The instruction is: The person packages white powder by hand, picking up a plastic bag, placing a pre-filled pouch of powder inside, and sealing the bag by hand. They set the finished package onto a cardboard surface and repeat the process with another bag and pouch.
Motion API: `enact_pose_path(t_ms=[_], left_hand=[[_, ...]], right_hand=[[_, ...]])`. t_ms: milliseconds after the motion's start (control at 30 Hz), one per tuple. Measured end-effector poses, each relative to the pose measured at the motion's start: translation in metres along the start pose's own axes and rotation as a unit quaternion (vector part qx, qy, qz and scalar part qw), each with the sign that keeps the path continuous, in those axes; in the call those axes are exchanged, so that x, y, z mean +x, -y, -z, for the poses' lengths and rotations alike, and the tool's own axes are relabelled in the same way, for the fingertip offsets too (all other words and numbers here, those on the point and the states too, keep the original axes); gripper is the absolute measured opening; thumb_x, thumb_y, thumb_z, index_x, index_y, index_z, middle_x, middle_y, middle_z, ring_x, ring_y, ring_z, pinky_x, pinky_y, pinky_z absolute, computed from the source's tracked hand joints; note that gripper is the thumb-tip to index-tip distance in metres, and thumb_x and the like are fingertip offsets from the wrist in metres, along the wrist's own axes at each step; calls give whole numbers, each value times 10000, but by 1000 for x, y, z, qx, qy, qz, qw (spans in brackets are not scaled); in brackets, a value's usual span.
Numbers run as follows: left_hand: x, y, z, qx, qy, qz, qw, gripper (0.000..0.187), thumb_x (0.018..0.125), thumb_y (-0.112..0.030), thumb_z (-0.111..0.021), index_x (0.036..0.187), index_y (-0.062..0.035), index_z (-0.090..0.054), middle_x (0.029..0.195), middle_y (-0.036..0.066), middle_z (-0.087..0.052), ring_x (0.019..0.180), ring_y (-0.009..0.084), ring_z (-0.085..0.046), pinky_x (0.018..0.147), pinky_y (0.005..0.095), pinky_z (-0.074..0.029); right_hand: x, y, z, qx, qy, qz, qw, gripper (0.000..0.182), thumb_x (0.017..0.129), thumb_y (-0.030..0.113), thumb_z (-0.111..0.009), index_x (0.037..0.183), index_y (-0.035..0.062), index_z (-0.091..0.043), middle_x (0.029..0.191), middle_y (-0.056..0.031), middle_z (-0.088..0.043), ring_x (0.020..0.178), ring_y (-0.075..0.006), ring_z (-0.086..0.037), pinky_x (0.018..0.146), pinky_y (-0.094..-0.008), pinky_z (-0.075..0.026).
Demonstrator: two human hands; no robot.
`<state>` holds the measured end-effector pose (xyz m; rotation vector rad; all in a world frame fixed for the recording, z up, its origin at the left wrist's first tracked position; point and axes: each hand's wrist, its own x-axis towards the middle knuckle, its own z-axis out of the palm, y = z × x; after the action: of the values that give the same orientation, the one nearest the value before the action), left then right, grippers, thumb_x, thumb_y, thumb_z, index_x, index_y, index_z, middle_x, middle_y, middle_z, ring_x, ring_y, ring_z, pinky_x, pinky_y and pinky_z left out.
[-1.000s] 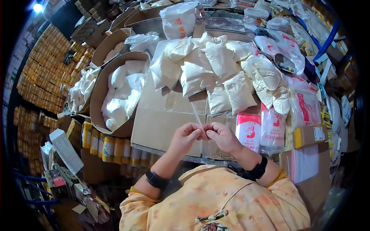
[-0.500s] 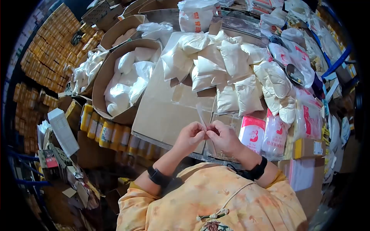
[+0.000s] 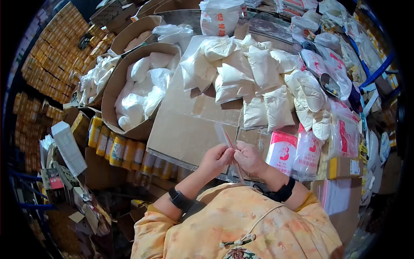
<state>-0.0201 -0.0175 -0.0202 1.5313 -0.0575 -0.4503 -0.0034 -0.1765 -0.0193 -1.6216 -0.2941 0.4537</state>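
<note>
Over the front edge of the cardboard-covered table, my left hand and my right hand meet fingertip to fingertip. Both are closed in a pinch on a thin clear plastic bag with a narrow red strip. Its upper part sticks up past my fingers, and its lower part hangs below them. Just right of my right hand lie a pink-and-white printed pack and a second pack of clear bags. Beyond my hands, filled bags of cream-coloured powder are heaped on the cardboard.
At the left stands an open carton holding white bags. Yellow-labelled containers line the space below the table edge. A small brown box sits at the right, near a metal scoop. A white carrier bag stands at the back.
The bag in my fingers has tilted a little to the left and its red strip now shows. Both hands have dropped slightly towards me.
</note>
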Motion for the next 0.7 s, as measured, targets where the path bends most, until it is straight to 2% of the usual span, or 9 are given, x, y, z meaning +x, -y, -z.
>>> enact_pose_path(t_ms=[100,200,267,300,333,367,467,533,700], left_hand=[[2,-5,-3,5,-29,-42,999,165,918,-138,-471,904,-3,-567,696,0,-549,612,59,-488,546,208,-423],[-1,-8,-3,-12,-51,-46,998,160,898,-151,-499,854,-10,-559,666,47,-562,570,129,-515,534,256,-427],[-10,-8,5,156,-12,-101,983,165,872,-160,-526,802,-12,-535,644,97,-552,553,216,-518,525,306,-422],[-14,-9,8,239,7,-126,963,175,859,-165,-540,775,-12,-523,634,122,-546,545,260,-520,520,332,-420],[-18,-19,8,275,-13,-136,952,204,811,-166,-577,709,-14,-486,638,171,-519,573,350,-499,519,393,-404],[-16,-18,11,278,-46,-122,952,198,803,-158,-581,702,-16,-488,632,167,-520,571,345,-504,517,391,-405],[-14,-9,23,303,-124,-68,942,190,765,-152,-603,674,-22,-499,631,157,-532,584,334,-528,523,376,-418],[-15,-3,31,273,-133,-98,948,195,764,-169,-604,684,-27,-498,637,149,-540,589,331,-532,523,369,-422],[-18,2,41,292,-151,-81,941,209,757,-200,-610,776,-41,-476,661,143,-560,623,341,-550,537,395,-429]], right_hand=[[5,-9,-2,-102,-48,45,993,115,816,113,-452,786,10,-494,665,-178,-531,647,-272,-572,587,-354,-433],[10,-7,-1,-132,-90,98,982,104,824,103,-462,768,19,-487,609,-143,-492,593,-229,-547,549,-341,-419],[23,-56,13,-119,-148,135,972,113,833,101,-467,753,23,-481,585,-116,-474,565,-192,-522,534,-325,-410],[21,-32,25,120,-136,-103,978,128,842,92,-471,737,19,-467,595,-85,-483,552,-158,-469,537,-306,-402],[25,-44,26,47,-152,-20,987,129,846,89,-470,739,17,-464,604,-71,-491,559,-143,-465,538,-299,-402],[29,-56,26,-25,-164,62,984,130,850,85,-469,741,16,-461,613,-56,-499,566,-128,-461,540,-292,-401],[26,-30,7,-153,-75,21,985,179,837,181,-548,783,19,-495,652,-100,-539,609,-205,-544,567,-323,-425],[24,-3,-8,-214,-18,-23,976,248,812,266,-597,795,29,-528,692,-133,-563,653,-260,-569,601,-343,-440],[30,-23,-20,-231,66,-53,969,214,807,226,-580,829,18,-534,720,-175,-572,642,-289,-559,598,-357,-438]])
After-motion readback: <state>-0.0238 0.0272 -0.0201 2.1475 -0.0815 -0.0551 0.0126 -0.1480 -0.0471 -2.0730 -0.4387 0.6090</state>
